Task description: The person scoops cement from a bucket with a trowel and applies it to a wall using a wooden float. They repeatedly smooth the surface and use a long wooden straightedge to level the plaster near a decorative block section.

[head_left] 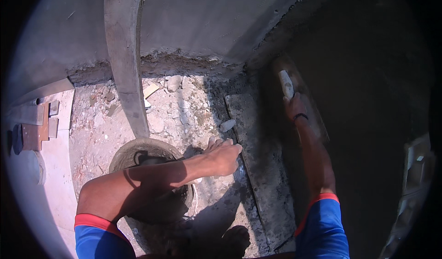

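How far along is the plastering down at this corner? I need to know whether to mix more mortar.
Done: the pale wall above looks smooth and finished. In hand: the right hand presses a trowel against the dark, shaded wall, while the left hand rests on the rubble floor beside a mortar-caked board. Left: the wall's ragged bottom edge is still rough. How full the round pan is cannot be told.

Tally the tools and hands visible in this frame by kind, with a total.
Bare hands: 2, left hand on the rubble floor, right hand gripping the float.
Wooden plastering float with pale handle: 1
Round mortar-caked pan: 1
Long grey straightedge plank: 1
Total: 5
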A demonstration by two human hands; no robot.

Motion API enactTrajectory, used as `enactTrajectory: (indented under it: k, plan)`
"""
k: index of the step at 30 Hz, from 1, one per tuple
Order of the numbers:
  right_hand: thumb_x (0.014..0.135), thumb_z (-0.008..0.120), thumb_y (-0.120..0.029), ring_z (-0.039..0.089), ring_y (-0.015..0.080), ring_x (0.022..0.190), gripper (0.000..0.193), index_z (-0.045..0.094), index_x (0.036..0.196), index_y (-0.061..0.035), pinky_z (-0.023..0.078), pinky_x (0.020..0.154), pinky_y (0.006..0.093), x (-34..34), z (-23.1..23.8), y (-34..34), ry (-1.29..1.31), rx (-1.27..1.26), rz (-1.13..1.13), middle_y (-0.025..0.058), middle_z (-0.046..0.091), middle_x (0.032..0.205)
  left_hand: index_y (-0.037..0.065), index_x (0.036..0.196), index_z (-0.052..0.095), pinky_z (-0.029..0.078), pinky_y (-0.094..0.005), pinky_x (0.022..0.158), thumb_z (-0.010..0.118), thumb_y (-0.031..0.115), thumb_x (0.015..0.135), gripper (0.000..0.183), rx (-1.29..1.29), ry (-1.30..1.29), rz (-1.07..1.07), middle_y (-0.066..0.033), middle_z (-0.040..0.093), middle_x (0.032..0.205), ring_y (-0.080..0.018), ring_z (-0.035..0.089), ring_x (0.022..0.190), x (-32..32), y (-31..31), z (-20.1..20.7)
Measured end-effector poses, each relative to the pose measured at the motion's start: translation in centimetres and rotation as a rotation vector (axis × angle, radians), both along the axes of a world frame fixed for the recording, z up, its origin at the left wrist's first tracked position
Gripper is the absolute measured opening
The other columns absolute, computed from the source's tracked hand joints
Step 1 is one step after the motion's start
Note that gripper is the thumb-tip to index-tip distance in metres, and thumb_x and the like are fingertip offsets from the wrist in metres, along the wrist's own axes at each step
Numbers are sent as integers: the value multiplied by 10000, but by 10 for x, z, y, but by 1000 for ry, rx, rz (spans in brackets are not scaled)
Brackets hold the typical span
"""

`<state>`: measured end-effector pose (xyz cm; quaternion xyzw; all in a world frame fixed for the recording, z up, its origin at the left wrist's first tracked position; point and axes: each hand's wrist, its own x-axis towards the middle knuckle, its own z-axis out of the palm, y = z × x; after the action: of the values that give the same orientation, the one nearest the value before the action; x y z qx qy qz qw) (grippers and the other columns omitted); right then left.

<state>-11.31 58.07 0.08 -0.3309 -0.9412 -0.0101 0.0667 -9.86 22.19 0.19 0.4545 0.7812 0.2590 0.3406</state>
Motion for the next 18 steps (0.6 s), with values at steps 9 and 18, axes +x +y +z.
enactTrajectory:
  k: [9, 18]
  plan:
    - [893, 582, -385, 592, 437, 983, 457, 582, 1058, 40, 474, 826, 495, -2, 139, -20, 43, 206, 67, 280, 621, 1036, -14, 1258, 522, 315, -523, 1041, 607, 149, 818, 477, 18, 42, -12, -248, 532, 1223, -380, 508, 1176, 6, 1, 18]
    - [868, 597, -445, 591, 426, 1020, 524, 566, 1087, 30, 474, 850, 488, -10, 234, -5, 107, 314, 44, 276, 624, 1058, 7, 1186, 552, 201, -562, 1104, 535, 109, 832, 369, 41, -7, -4, -262, 475, 1279, -424, 434, 1238, 15, 5, 33]
